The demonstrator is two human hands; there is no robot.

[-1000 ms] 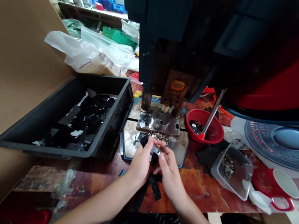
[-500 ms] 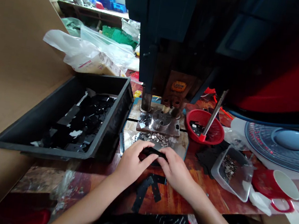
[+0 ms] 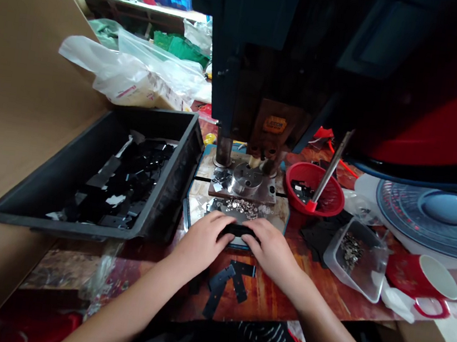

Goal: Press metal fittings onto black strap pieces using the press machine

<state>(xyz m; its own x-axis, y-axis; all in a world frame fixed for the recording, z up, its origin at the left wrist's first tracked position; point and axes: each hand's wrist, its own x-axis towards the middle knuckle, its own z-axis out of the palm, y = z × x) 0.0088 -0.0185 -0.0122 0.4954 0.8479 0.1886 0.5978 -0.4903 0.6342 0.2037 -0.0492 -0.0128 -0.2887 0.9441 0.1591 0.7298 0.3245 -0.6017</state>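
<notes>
Between my two hands is a dark flat strip (image 3: 238,230), held level over the front of the press bed. My left hand (image 3: 208,238) pinches its left end, thumb below and fingers on top. The right end is in the closed fingers of my right hand (image 3: 271,248). Just beyond the strip, small shiny metal pieces (image 3: 242,207) lie heaped on the bed. Behind them a round metal die (image 3: 247,179) sits on a steel plate under the press head (image 3: 274,124). Several black punched strips (image 3: 219,290) lie on the table in front of my hands.
A large black bin (image 3: 151,197) of dark flat pieces stands left. To the right are a red basket (image 3: 312,207) with a metal rod, a clear plastic box (image 3: 360,272) of small metal pieces, a red mug (image 3: 420,283) and a blue fan (image 3: 450,217). Cardboard (image 3: 25,82) walls the far left.
My hands have moved slightly apart, and more of the strip shows between them. It now looks more level. The whole view has shifted a little.
</notes>
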